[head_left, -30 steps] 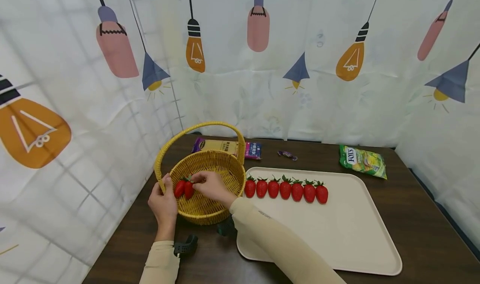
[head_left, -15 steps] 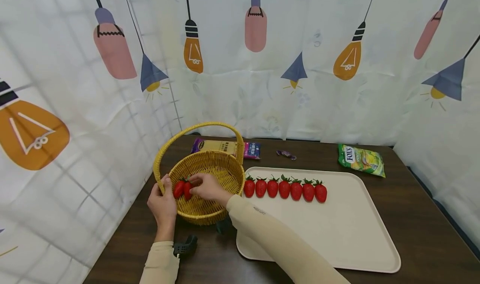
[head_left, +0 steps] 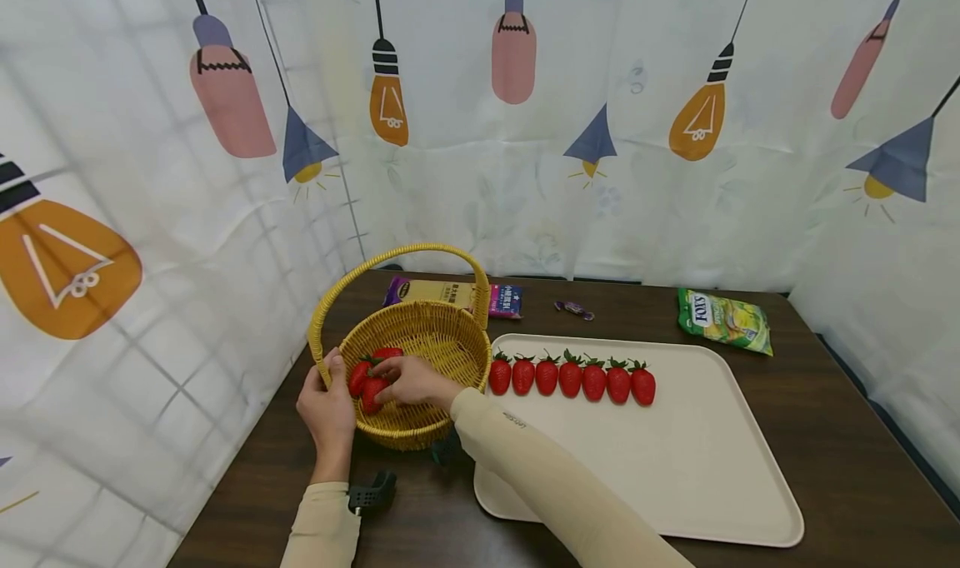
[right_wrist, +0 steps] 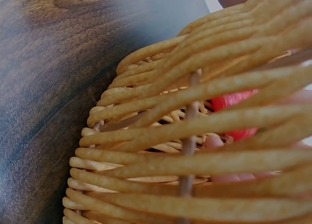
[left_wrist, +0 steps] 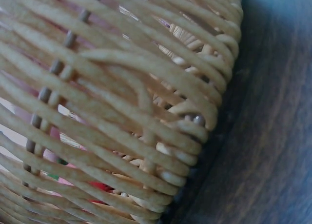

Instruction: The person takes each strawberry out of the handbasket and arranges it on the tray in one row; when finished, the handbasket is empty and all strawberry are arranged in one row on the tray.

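A yellow woven basket (head_left: 408, 440) with a tall arched handle stands tilted toward me on the table. My left hand (head_left: 327, 408) grips its left rim near the foot of the handle. Inside, my right hand (head_left: 411, 381) pinches a red strawberry (head_left: 372, 396) between thumb and fingers. Beside it lie a second strawberry (head_left: 359, 378) at the left wall and a third strawberry (head_left: 388, 353) behind the fingers. Both wrist views are mostly filled by the basket's weave (left_wrist: 122, 92); red fruit (right_wrist: 234, 101) and fingertips show through the gaps in the right one.
Right of the basket lies a cream tray (head_left: 675, 485), with a row of several strawberries (head_left: 570, 378) along its back left. Behind are a purple-and-yellow snack pack (head_left: 442, 291), a small wrapped candy (head_left: 574, 310) and a green FOX'S bag (head_left: 725, 322). A patterned curtain (head_left: 480, 201) surrounds the dark table.
My right hand and its strawberry have shifted slightly down and toward me inside the basket. A third strawberry now shows behind the fingers. My left hand keeps its grip on the rim.
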Demonstrator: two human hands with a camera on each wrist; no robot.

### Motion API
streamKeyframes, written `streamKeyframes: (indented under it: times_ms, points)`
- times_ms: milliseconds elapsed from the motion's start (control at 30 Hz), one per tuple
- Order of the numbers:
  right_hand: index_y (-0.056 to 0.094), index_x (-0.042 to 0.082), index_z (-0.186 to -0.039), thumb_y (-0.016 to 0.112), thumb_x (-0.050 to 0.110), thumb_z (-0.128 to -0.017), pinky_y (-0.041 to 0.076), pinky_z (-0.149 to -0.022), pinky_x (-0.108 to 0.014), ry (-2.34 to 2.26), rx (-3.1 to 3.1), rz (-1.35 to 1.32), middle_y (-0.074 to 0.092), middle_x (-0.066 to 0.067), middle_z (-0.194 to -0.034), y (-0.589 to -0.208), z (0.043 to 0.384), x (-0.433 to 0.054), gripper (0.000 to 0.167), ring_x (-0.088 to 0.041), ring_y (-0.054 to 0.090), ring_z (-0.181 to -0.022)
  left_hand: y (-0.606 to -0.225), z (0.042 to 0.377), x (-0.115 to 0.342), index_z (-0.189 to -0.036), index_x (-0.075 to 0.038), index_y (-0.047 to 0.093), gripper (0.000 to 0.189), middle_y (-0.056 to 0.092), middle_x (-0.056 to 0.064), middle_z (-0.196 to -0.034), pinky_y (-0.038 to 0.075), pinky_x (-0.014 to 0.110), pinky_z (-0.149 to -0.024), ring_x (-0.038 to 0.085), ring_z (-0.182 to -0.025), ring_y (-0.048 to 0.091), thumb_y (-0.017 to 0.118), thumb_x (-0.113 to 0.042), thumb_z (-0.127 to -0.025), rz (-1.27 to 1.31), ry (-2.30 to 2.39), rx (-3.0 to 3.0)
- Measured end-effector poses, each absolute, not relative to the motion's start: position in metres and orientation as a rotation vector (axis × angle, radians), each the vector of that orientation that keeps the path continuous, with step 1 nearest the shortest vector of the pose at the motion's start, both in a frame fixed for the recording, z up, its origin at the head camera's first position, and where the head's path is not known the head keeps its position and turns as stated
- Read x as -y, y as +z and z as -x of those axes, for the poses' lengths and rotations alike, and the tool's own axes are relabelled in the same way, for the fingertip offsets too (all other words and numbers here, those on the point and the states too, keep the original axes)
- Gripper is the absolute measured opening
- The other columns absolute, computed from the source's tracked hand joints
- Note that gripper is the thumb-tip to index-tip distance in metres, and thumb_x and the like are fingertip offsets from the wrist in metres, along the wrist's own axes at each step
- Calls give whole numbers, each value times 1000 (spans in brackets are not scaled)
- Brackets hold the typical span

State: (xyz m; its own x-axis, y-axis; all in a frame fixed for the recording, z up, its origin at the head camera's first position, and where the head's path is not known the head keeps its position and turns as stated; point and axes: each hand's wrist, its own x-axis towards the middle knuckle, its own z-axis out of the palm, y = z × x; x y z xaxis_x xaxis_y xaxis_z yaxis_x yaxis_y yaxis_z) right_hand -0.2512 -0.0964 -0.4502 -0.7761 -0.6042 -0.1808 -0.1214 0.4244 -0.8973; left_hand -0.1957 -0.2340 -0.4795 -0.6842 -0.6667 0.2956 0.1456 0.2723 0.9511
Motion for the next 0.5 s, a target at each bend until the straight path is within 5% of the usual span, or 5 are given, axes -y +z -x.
streamKeyframes:
  times_ms: [500]
  points:
    - [71,11,-117,72,7,-87,54,-67,-27,-1165,-2059,775,70,-1,-100,-450,245,94,30,-13,66,-75,-479,195,234,-125,-13,67,43,67,3,-125,41,18,-86,17,-114,57,54,-44,-99,-477,-1489,1858]
